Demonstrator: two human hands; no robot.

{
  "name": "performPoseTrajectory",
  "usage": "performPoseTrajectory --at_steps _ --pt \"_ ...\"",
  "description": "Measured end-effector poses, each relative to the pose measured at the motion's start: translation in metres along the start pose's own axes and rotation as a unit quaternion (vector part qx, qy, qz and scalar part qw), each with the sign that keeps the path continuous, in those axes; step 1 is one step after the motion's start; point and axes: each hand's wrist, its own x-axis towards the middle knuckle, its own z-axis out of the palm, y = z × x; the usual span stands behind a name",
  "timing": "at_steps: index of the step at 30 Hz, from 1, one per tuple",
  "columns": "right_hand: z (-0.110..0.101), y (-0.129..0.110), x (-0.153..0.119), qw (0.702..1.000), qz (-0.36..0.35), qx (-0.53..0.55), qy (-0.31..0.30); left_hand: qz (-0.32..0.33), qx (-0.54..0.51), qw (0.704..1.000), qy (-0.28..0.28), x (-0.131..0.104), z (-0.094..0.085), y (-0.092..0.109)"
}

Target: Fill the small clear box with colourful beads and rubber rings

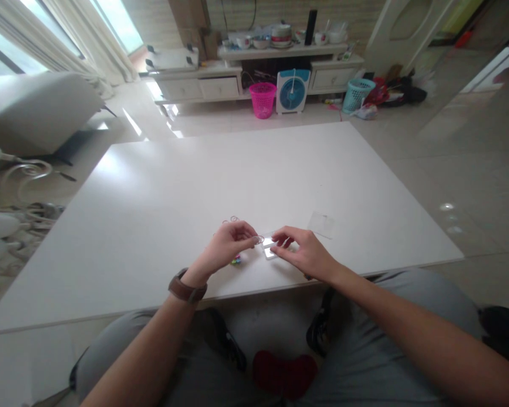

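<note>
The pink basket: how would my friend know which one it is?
Past the far edge of the white table, find the long white cabinet. The pink basket stands on the floor in front of it, just left of the blue fan. The other basket, right of the fan, is pale blue.

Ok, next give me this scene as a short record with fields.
Left hand: fingertips at a thin ring
Right hand: fingertips at a small white case
Beside the left hand: small coloured pieces, thin loops
Beyond the right hand: clear square sheet, flat on the white table
Background: pink basket, blue fan
</note>
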Motion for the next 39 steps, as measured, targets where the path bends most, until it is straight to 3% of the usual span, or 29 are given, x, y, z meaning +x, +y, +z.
performPoseTrajectory --at_steps 7,19,30,35,39 --pt "0.006 -0.003 -0.002 0.997 0.035 0.061 0.019 -0.005 -0.024 1.0 -0.011 -0.005 0.021 0.0" --pt "0.008 0.002 -0.002 0.994 0.052 0.094 0.027 -0.035 -0.068 0.997 -0.006 -0.005 0.027 0.002" --pt "0.011 0.005 -0.004 0.996 0.049 0.066 0.019 -0.026 -0.017 1.0 0.002 -0.008 0.032 -0.006" --pt "-0.006 0.006 0.003 0.999 0.031 0.008 0.031 -0.038 -0.05 0.998 0.0 -0.007 0.032 -0.002" --pt "-0.032 0.01 0.012 0.995 0.037 -0.072 0.05 -0.027 -0.005 0.999 0.033 -0.006 0.028 -0.002"
